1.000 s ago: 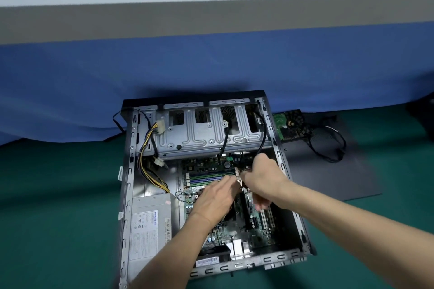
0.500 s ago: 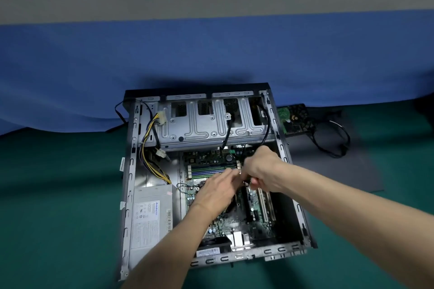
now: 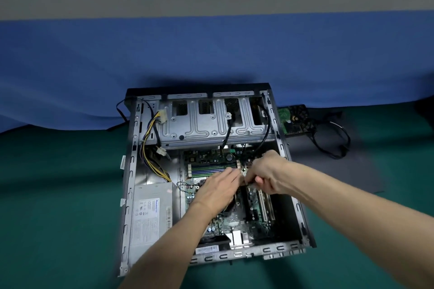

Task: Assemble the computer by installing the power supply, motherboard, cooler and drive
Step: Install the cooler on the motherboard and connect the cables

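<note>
Head view, looking down on a green table (image 3: 58, 194) with a blue cloth (image 3: 211, 53) hung behind it. An open computer case (image 3: 128, 194) lies flat on the table, its near left corner blurred.

Inside it, at the near left, sits the grey power supply (image 3: 150, 213), label up, the print too small to read. A yellow and black cable bundle (image 3: 150, 147) runs from it toward the far left corner, where a metal drive cage (image 3: 211, 124) spans the far end of the case. The motherboard (image 3: 237, 223) lies in the middle of the case floor, much of it covered by both forearms.

The left hand (image 3: 216, 192) lies over the board, back to the camera, with fairly straight fingers reaching right; their tips are hidden against the other hand, so I cannot tell if they pinch anything. A dark shape (image 3: 231, 204) under its palm is mostly covered and cannot be identified.

The right hand (image 3: 267, 176) meets it just above the board, fingers curled and clamped with the thumb on a small part (image 3: 245, 174) too tiny and blurred to name.

Right of the case, outside it, a drive (image 3: 296, 119) with a green circuit board lies on a dark mat (image 3: 352, 171), partly hidden by the case wall, beside a loop of black cable (image 3: 338, 143).
</note>
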The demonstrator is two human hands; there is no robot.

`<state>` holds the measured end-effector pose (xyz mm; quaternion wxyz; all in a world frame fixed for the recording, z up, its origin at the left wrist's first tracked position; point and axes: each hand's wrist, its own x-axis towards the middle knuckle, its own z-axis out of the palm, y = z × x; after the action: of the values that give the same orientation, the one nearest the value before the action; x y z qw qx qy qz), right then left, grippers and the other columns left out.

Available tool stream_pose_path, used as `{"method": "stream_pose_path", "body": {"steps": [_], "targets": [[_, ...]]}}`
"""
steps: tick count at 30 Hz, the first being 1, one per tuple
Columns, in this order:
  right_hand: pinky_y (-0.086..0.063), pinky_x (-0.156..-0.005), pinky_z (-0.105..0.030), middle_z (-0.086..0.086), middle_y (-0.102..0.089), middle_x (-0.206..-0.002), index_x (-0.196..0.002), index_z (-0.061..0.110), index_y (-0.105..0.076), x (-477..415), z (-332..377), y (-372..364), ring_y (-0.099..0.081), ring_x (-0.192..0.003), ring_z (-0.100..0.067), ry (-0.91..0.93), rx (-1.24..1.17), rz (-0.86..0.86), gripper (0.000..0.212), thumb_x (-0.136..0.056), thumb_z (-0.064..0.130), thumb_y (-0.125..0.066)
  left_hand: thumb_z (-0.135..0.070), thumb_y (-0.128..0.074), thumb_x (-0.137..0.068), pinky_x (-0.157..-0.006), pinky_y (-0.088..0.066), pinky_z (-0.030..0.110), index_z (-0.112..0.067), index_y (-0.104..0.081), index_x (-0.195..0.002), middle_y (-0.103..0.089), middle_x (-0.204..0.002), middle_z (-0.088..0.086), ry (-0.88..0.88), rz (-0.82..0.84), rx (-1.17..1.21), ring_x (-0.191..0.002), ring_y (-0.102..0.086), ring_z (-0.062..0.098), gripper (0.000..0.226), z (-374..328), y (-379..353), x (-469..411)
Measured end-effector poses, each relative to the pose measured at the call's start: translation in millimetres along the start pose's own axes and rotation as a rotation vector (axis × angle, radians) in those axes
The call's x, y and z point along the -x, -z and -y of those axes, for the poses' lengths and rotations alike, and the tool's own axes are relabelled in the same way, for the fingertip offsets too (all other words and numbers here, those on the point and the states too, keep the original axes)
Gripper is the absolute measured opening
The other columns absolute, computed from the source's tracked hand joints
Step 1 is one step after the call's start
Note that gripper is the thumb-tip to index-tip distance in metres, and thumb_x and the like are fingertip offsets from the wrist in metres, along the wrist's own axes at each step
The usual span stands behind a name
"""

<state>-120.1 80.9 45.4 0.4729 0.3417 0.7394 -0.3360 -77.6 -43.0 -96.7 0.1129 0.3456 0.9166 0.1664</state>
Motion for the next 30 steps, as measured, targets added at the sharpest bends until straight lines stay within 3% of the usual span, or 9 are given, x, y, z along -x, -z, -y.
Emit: {"method": "stream_pose_path", "body": {"steps": [3, 6, 8, 11, 16, 20, 23, 28, 30], "targets": [[-0.035, -0.034, -0.020, -0.012, -0.058, -0.059, -0.087, 0.001, -0.046, 9.9, -8.2, -2.3, -0.051, -0.032, -0.019, 0.255, 0.060, -0.078, 0.027, -0.097, 0.027, -0.047, 0.010, -0.047, -0.083, -0.096, -0.046, 0.032, -0.015, -0.043, -0.123, -0.043, -0.118, 0.004, 0.047, -0.016, 0.092, -0.098, -0.051, 0.020, 0.047, 0.4, -1.0, 0.8], [-0.042, -0.057, -0.030, -0.011, -0.066, -0.091, -0.119, 0.005, -0.040, 14.7, -19.9, -6.8, -0.068, -0.074, -0.029, 0.694, 0.976, -0.241, 0.042, -0.089, 0.028, -0.059, 0.005, -0.041, -0.085, -0.098, -0.044, 0.035, -0.015, -0.047, -0.109, -0.048, -0.103, -0.001, 0.129, -0.002, 0.174, -0.097, -0.052, 0.022, 0.032, 0.7, -0.1, -0.4], [-0.041, -0.068, -0.036, -0.011, -0.063, -0.109, -0.122, 0.005, -0.045, 11.2, -22.8, -10.8, -0.063, -0.098, -0.032, 0.744, 1.136, -0.332, 0.035, -0.088, 0.005, -0.055, -0.002, -0.041, -0.088, -0.100, -0.042, 0.037, -0.014, -0.049, -0.108, -0.047, -0.107, 0.000, 0.138, 0.005, 0.163, -0.101, -0.050, 0.023, 0.024, 2.0, -3.2, 1.3], [-0.052, -0.064, -0.032, -0.012, -0.062, -0.099, -0.096, 0.009, -0.046, -1.8, -23.4, -18.4, -0.064, -0.080, -0.026, 0.408, 0.479, -0.377, 0.013, -0.089, 0.003, -0.054, -0.002, -0.057, -0.081, -0.105, -0.038, 0.035, -0.007, -0.049, -0.122, -0.039, -0.130, 0.007, 0.000, 0.000, 0.014, -0.115, -0.043, 0.021, 0.043, 3.1, -8.2, 1.5], [-0.027, -0.028, -0.014, -0.008, -0.051, -0.042, -0.081, 0.006, -0.044, -9.2, -14.2, -6.5, -0.040, -0.026, -0.009, -0.008, -0.372, 0.035, 0.018, -0.098, 0.011, -0.043, 0.002, -0.055, -0.082, -0.098, -0.043, 0.034, -0.010, -0.044, -0.127, -0.045, -0.122, 0.003, -0.032, 0.004, -0.002, -0.109, -0.043, 0.018, 0.048, 3.9, -4.4, -1.6], [-0.050, -0.051, -0.027, -0.015, -0.065, -0.089, -0.120, 0.010, -0.036, 8.8, -28.4, 0.7, -0.067, -0.056, -0.024, 0.522, 0.615, -0.164, 0.048, -0.090, 0.042, -0.055, -0.004, -0.042, -0.090, -0.104, -0.040, 0.042, -0.022, -0.044, -0.125, -0.047, -0.126, 0.000, 0.157, 0.002, 0.179, -0.108, -0.050, 0.021, 0.040, 2.6, -3.2, -0.2], [-0.040, -0.066, -0.034, -0.013, -0.061, -0.109, -0.117, 0.007, -0.047, 4.7, -38.4, -11.7, -0.064, -0.097, -0.033, 0.792, 1.260, -0.412, 0.032, -0.087, 0.009, -0.059, -0.007, -0.039, -0.091, -0.100, -0.040, 0.038, -0.022, -0.046, -0.112, -0.044, -0.101, -0.005, 0.146, -0.010, 0.172, -0.087, -0.041, 0.015, 0.026, 1.3, -2.7, -1.0], [-0.026, -0.026, -0.016, -0.005, -0.049, -0.044, -0.067, 0.007, -0.043, -13.9, -11.5, 19.4, -0.042, -0.026, -0.009, -0.075, -0.073, 0.062, 0.032, -0.096, 0.014, -0.055, 0.007, -0.050, -0.078, -0.097, -0.042, 0.031, -0.013, -0.045, -0.115, -0.043, -0.116, 0.002, -0.020, -0.042, 0.040, -0.103, -0.042, 0.015, 0.042, -1.0, -3.1, -0.3], [-0.020, -0.025, -0.014, -0.005, -0.048, -0.041, -0.079, 0.006, -0.046, -19.1, -20.1, 19.3, -0.032, -0.024, -0.007, -0.122, -0.250, 0.109, 0.028, -0.101, 0.022, -0.044, 0.011, -0.049, -0.076, -0.097, -0.043, 0.033, -0.012, -0.045, -0.114, -0.044, -0.116, 0.003, -0.027, -0.043, 0.024, -0.104, -0.042, 0.016, 0.045, -1.4, -1.4, -1.5]]}}
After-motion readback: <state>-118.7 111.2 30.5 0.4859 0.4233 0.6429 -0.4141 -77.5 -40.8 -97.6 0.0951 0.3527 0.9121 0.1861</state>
